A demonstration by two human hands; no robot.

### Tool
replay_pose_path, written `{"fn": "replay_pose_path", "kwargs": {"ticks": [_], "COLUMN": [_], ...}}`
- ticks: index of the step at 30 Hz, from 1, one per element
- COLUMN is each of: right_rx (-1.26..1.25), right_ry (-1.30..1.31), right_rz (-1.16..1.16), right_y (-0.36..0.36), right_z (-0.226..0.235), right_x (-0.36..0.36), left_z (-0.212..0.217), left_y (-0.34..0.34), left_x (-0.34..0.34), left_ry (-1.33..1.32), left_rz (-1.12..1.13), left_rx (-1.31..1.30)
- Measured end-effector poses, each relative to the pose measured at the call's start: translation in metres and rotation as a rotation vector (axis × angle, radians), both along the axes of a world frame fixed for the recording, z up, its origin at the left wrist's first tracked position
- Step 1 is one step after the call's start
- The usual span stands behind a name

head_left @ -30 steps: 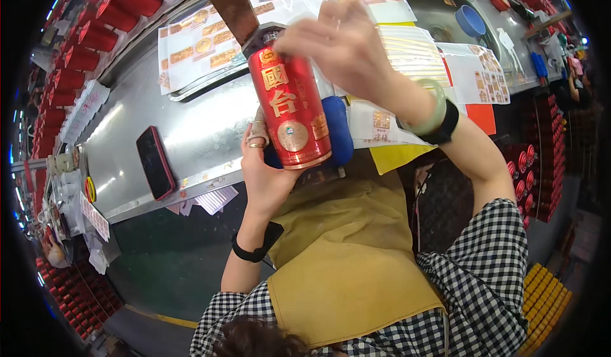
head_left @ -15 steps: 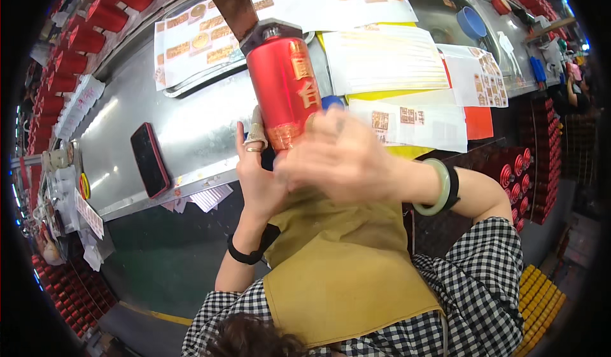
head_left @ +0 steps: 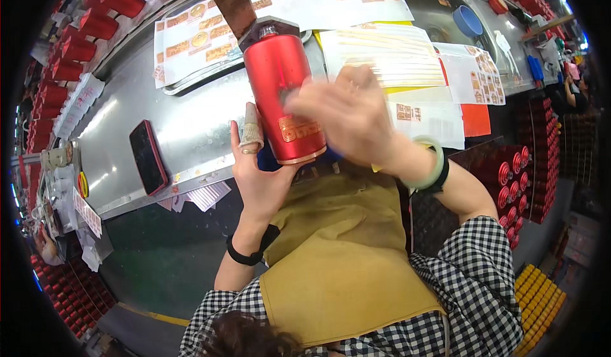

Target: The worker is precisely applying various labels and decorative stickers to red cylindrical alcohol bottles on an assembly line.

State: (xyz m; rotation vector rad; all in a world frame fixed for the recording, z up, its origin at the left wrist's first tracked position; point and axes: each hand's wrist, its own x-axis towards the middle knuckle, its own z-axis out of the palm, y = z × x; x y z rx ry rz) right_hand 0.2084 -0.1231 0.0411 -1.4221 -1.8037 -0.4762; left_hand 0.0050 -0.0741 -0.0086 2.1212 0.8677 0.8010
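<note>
Touching this red bottle at the base with my left hand, thumb and forefinger spread, neck end by the hexagonal bracket over the table. My right hand is too blurry across its side to tell, sorry.

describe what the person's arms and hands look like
Black-and-white checked fabric sleeves. The left hand wears a gold-coloured ring, off-white finger wrap and black wristband; the blurred right hand has a pale green bangle beside a black band.
</note>
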Motion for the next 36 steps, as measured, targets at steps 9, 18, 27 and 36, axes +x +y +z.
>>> {"fn": "replay_pose_path", "kwargs": {"ticks": [9, 18, 27, 36], "right_rx": [0.013, -0.018, -0.128, -0.162], "right_ry": [-0.143, 0.044, 0.1, 0.182], "right_rz": [-0.095, -0.047, 0.344, 0.132], "right_y": [0.009, 0.016, -0.058, -0.051], "right_z": [0.009, 0.013, -0.012, -0.021], "right_x": [0.009, 0.03, -0.016, -0.014], "left_z": [0.009, -0.008, -0.005, -0.011], "left_y": [-0.01, -0.001, -0.003, -0.003], "left_x": [0.001, -0.006, 0.002, 0.001], "left_ry": [-0.032, -0.15, -0.211, -0.255], "left_rz": [0.107, 0.058, 0.06, 0.06], "left_rx": [0.154, -0.066, -0.011, -0.023]}}
